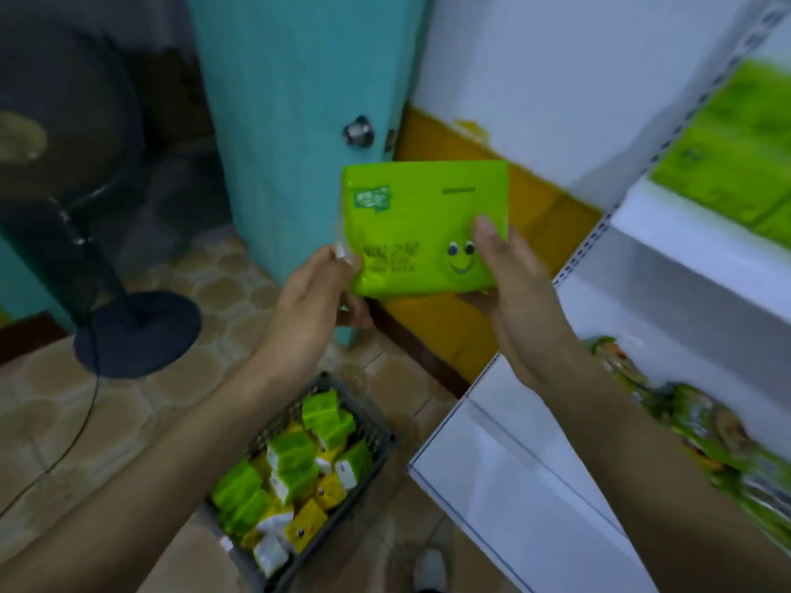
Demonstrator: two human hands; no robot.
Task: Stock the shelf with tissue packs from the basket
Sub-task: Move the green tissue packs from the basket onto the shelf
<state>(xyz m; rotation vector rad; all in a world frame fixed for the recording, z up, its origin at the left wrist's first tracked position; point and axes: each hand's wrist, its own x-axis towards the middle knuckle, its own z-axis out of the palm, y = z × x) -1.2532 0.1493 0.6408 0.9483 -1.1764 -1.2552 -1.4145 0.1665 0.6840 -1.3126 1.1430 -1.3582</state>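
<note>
While you hold: left hand [316, 293] & right hand [513, 284] grip ends of tissue pack [411, 216].
Axis: left-right.
Shelf [667, 226]: right of pack, ur right hand nearer.

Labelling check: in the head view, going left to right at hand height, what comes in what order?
fan base → left hand → green tissue pack → right hand → shelf
</note>
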